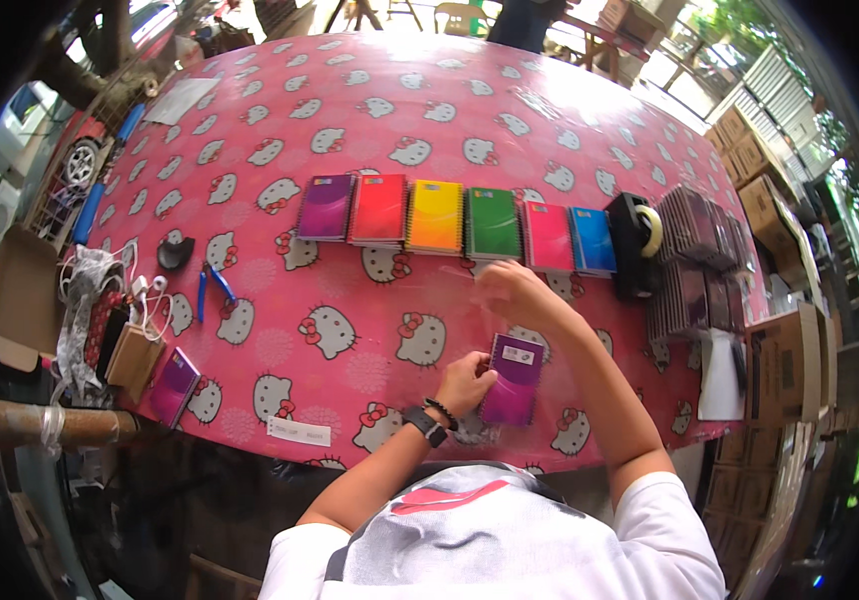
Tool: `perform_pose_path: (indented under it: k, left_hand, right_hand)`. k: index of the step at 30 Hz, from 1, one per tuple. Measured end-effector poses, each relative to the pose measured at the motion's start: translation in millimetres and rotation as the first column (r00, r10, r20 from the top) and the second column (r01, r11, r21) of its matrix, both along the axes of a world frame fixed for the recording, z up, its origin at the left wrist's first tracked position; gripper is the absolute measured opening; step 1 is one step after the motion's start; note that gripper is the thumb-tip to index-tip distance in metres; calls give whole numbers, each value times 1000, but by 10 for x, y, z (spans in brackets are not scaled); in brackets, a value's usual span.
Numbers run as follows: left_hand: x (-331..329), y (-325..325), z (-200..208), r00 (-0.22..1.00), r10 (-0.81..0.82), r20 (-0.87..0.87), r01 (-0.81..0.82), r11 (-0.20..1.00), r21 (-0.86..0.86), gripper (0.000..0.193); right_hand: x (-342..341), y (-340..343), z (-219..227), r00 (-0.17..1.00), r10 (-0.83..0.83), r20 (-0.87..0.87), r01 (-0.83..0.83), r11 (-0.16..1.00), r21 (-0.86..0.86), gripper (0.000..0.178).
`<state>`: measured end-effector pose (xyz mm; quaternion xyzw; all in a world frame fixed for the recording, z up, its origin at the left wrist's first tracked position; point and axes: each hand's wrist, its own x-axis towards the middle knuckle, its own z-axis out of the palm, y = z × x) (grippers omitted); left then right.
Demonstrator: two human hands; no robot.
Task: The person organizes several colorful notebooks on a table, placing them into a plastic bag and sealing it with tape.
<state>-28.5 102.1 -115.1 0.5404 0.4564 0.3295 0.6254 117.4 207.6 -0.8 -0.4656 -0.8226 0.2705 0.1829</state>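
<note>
A purple spiral notebook (516,395) with a white label lies near the table's front edge. My left hand (466,384) is closed on its spiral side, thumb on the cover. Above the notebook, my right hand (518,296) has its fingers pinched together by a thin strip of clear plastic film (480,290); the film's full outline is hard to see. Beyond my hands stands a row of small spiral notebooks: purple (326,208), red (378,209), yellow (435,217), green (493,223), pink (548,237) and blue (592,240).
A black tape dispenser (635,250) ends the row, beside stacks of plastic-wrapped notebooks (690,260). At left lie blue-handled pliers (212,288), a black object (176,253), white cables (150,290) and another purple notebook (176,388). A paper strip (299,432) rests near the front edge.
</note>
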Motion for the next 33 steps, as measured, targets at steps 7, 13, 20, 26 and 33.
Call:
perform_pose_path:
  k: [7, 13, 20, 26, 33]
  left_hand:
    - [-36, 20, 234, 997, -30, -76, 31, 999, 9, 37]
    - [-50, 17, 182, 995, -65, -73, 65, 998, -8, 38]
    - [-88, 16, 252, 998, -31, -47, 31, 999, -17, 37]
    - [14, 53, 91, 1000, -4, -2, 4, 1000, 26, 34]
    - [-62, 91, 123, 999, 31, -37, -33, 997, -75, 32]
  right_hand:
    - [-1526, 914, -160, 955, -11, 297, -119, 902, 415, 41]
    - [-1901, 1206, -378, 835, 5, 550, -260, 884, 388, 40]
    - [-1849, 1144, -223, 826, 114, 552, -326, 896, 303, 38]
    - [-1273, 1295, 157, 902, -206, 380, -22, 856, 517, 30]
    - [467, 291, 996, 941, 338, 7, -320, 898, -301, 16]
